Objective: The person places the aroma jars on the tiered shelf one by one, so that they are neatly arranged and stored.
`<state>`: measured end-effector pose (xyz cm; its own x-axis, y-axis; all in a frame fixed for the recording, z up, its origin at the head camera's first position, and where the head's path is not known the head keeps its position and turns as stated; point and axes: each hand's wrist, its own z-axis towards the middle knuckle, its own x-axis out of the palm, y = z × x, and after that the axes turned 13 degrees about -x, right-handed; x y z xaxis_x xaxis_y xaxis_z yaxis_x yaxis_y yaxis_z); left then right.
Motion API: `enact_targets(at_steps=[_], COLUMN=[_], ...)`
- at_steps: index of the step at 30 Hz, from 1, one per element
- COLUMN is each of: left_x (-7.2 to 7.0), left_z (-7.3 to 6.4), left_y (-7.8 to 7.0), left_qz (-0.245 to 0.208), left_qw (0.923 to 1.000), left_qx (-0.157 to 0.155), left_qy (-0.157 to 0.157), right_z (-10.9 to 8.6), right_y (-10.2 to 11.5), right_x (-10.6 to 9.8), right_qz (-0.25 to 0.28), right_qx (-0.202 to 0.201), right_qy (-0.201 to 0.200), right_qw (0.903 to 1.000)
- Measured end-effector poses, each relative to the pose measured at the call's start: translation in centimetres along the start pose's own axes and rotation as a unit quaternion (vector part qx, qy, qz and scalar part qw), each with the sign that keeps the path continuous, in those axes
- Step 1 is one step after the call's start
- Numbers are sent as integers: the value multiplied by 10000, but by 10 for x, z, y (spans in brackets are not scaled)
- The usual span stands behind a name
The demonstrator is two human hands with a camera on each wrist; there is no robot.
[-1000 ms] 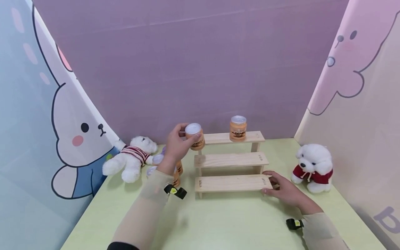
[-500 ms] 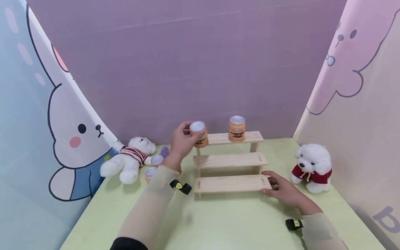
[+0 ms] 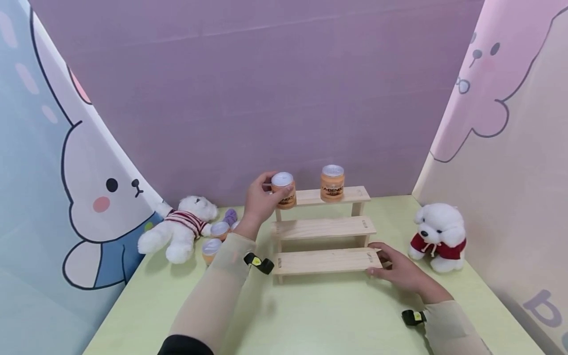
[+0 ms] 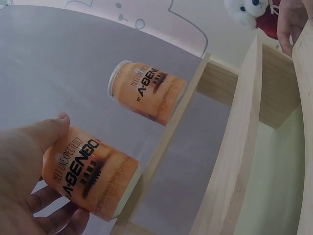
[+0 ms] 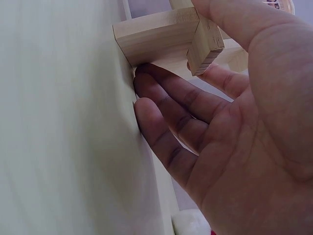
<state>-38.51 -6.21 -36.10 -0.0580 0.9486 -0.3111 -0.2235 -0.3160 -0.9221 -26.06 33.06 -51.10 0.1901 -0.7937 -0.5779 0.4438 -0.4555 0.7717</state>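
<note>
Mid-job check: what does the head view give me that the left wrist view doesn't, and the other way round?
Only the head view: the striped bear, the jars beside it and a small purple thing.

Only the left wrist view: the words "MEET UNEXPECTEDLY", readable on the held jar.

Both: the left hand gripping that jar, the second jar on the top board, the rack, the white dog and the right hand, the last two cut off in the left wrist view.
</note>
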Motion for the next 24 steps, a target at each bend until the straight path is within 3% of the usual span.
enact_targets(at_steps=[9,16,24], left_x=[4,5,4], left_z=[-5,-8,-15], left_y=[5,9,17], left_qz=[378,248,-14], left_qw=[9992,9992,9994], left_qx=[-132,-155,-133], left_qy=[-36,282,324], right_z=[-1,-1,-1], right_y=[-1,-2,0], right_x=[0,0,1], right_qz=[66,27,22], right_qx=[91,108,-47], right_qy=[12,-17,-33], right_qw=[9999,9999,10000])
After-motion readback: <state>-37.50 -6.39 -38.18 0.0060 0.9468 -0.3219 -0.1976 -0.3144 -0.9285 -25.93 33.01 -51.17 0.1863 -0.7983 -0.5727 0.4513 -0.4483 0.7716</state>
